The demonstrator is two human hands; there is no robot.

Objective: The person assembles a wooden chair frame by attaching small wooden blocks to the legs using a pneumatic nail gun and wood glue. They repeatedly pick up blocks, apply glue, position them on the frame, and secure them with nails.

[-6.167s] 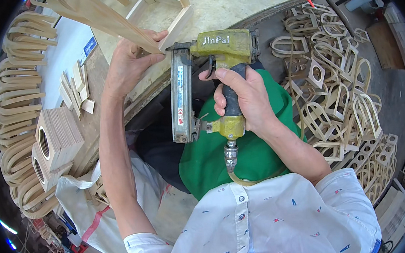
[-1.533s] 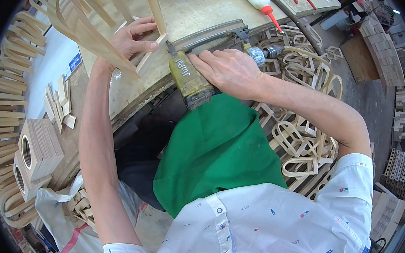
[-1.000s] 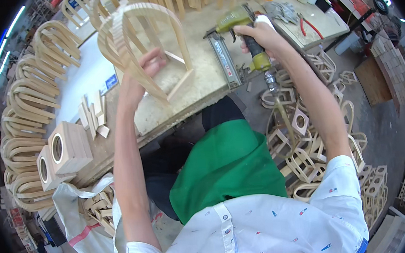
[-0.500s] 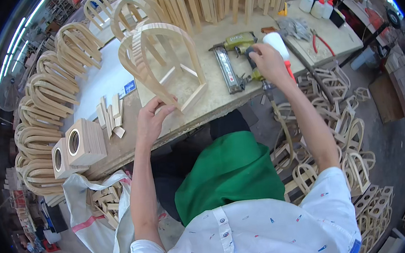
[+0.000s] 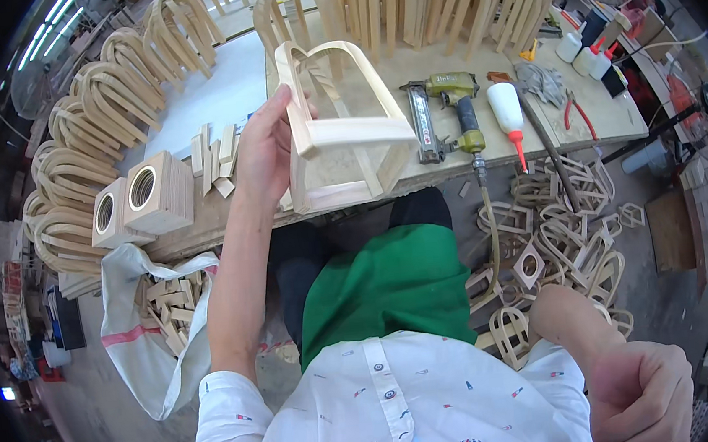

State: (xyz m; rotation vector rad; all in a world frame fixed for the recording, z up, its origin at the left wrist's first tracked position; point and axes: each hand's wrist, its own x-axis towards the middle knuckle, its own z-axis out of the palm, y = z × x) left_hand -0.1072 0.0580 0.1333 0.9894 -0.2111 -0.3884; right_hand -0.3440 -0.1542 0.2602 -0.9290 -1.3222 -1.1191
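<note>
My left hand grips an arched wooden frame by one side, with its base tilted toward me above the bench edge. Curved legs and straight crossbars make up the frame. Down at the lower right, close to my shirt, my right hand is raised with its fingers curled in. Whatever might be inside those fingers is hidden. A green air nail gun lies on the bench, its hose hanging over the edge. To the right of it rests a white squeeze bottle with a red nozzle.
Arched wooden pieces line the bench's left and back. Wooden blocks with round holes and short slats sit at left. A white sack holds offcuts below. Pliers and gloves lie at right. Frames cover the floor.
My left hand has lifted and tipped the wooden frame off the bench. My right hand has let go of the nail gun and drawn back toward my body at the lower right.
</note>
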